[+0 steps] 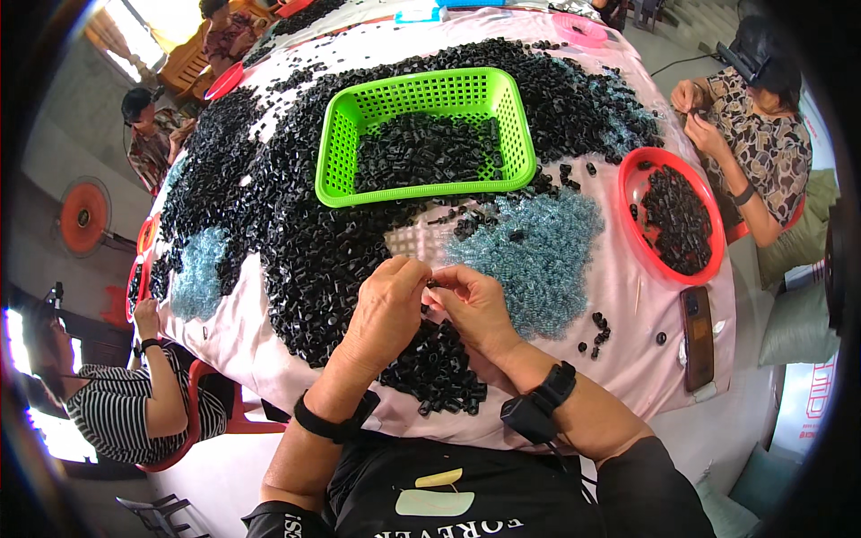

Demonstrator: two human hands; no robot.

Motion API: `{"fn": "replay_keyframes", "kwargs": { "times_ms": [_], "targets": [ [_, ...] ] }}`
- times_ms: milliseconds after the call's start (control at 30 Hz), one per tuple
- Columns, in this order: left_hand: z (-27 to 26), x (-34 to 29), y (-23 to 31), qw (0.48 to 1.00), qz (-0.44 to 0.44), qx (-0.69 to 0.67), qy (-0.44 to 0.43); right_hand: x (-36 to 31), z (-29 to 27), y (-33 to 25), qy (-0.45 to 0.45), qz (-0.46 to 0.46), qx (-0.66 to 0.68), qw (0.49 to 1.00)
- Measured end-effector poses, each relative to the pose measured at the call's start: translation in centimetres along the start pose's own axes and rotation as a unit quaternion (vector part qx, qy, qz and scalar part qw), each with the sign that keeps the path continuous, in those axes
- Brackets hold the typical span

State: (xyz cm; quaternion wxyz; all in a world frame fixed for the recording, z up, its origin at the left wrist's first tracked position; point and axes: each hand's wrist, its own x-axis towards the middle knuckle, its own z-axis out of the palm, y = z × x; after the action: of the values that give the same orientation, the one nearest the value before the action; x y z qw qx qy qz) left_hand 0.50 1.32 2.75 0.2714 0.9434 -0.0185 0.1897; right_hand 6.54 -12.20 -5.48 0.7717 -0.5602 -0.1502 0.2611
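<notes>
A small dark piece (pixel 430 284), mostly hidden by skin, sits right at the meeting point of the two hands, in the pinch of thumbs and fingertips and clear of the palms. The left hand (pixel 386 303) has its fingers bent down and closed onto it from one side; the right hand (pixel 475 309) closes on it from the other, thumb and forefinger together (how much of it each one bears, I cannot tell).

Just beneath the wrists and between the forearms lies a spill of black parts (pixel 435 372), which runs into the much larger black heap (pixel 309 287) on the left. Just beside the right hand spreads a mound of pale blue coils (pixel 552 260), with a few black bits on it. Beyond the fingertips stands a green basket (pixel 426 192) of open lattice, with more black parts inside.

Farther right, a red basin (pixel 627 206) holds black parts too, and near it a phone (pixel 697 336) lies on the pink cloth (pixel 646 390). Dark bands circle both wrists. Around the table's edge are other people, among them one in a patterned shirt (pixel 762 134) and one in a striped top (pixel 121 408).
</notes>
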Motion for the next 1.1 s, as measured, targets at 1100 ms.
{"fn": "replay_keyframes", "kwargs": {
  "times_ms": [1100],
  "targets": [
    [0.7,-0.2,0.0,1.000,0.011,-0.010,0.025,-0.1,0.0,-0.9,-0.010,0.023,0.002,1.000]
  ]
}}
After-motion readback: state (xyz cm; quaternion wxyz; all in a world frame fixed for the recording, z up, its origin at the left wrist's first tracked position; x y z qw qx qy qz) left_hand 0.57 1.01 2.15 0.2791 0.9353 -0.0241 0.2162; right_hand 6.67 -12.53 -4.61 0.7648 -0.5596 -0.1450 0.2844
